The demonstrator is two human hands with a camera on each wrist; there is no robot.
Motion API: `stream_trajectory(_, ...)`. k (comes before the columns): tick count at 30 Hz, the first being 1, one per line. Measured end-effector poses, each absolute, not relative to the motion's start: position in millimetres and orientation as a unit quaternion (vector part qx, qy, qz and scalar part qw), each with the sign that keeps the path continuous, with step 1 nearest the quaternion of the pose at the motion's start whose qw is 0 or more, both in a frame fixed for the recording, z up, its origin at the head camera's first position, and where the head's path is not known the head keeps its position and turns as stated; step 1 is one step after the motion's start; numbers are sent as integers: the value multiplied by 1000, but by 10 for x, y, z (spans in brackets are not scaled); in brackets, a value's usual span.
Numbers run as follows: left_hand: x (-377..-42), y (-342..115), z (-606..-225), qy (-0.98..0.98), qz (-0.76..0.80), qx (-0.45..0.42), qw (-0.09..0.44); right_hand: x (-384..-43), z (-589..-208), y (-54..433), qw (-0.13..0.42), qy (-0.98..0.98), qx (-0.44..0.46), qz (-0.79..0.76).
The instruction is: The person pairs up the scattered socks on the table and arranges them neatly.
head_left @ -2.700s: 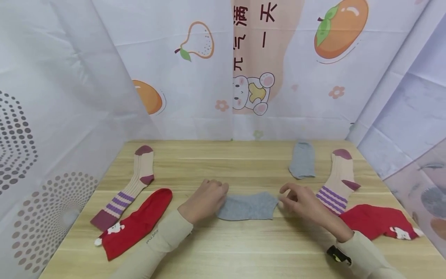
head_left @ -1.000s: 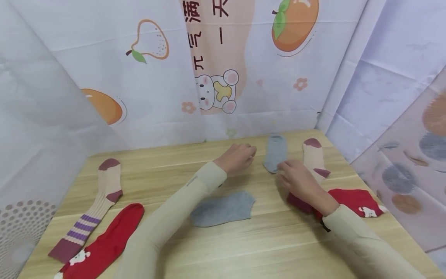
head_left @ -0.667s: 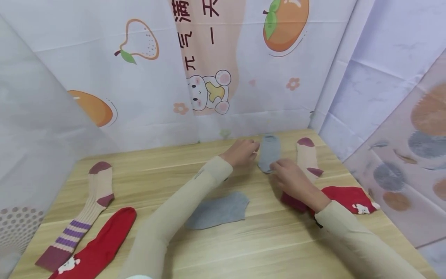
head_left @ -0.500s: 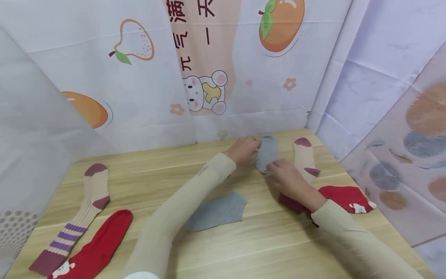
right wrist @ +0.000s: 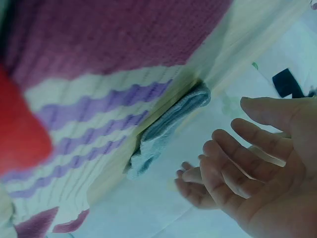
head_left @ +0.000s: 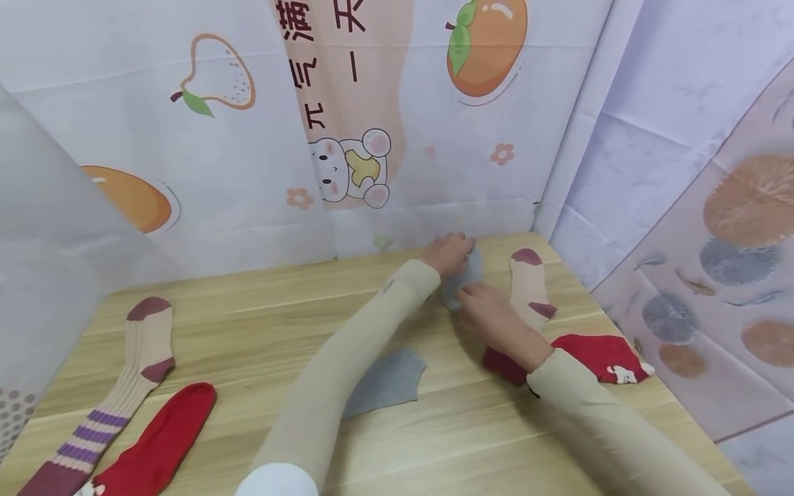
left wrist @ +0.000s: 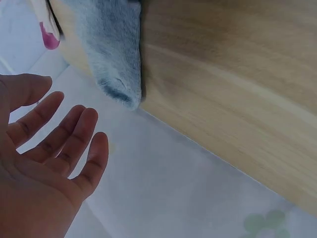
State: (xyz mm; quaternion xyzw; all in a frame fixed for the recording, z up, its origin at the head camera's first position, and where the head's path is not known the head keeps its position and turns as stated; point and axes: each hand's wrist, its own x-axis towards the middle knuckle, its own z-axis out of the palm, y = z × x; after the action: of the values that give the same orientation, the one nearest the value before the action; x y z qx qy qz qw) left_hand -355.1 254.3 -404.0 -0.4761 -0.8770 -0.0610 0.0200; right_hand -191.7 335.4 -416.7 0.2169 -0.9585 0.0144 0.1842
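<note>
A grey ankle sock [head_left: 466,272] lies near the table's back edge, right of centre. My left hand [head_left: 449,253] hovers at its far end; the left wrist view shows those fingers loosely bent beside the sock [left wrist: 116,49], holding nothing. At the near end is my right hand [head_left: 496,317]. The right wrist view shows its fingers [right wrist: 237,153] relaxed, apart from the sock [right wrist: 168,129], with my left fingertips behind them. A second grey sock [head_left: 391,379] lies flat mid-table, its left part hidden by my left forearm.
Right of my hands lie a cream sock [head_left: 527,282] with purple stripes and burgundy cuff, and a red sock [head_left: 598,355] with a white figure. A matching striped sock [head_left: 149,344] and red sock [head_left: 161,434] lie at left. A printed curtain [head_left: 248,172] hangs behind the table.
Both hands have left the middle grey sock and moved to the one at the back right. My left hand has closed in on its far end. The head view has turned right.
</note>
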Motion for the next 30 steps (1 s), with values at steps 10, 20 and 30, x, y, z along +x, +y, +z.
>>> stream_trajectory(10, -3774, 2786, -4251, -895, -18, -446, 13, -1956, -4220, 3234, 152, -965, 215, -25)
stream_trajectory(20, -3866, 3007, -4424, -903, -6, -429, 16, -1980, -4293, 3242, 129, -969, 205, -43)
stream_trajectory(30, -4000, 2966, -4414, -904, -3, -428, 14, -2056, -4220, 3351, 63, -972, 224, -8)
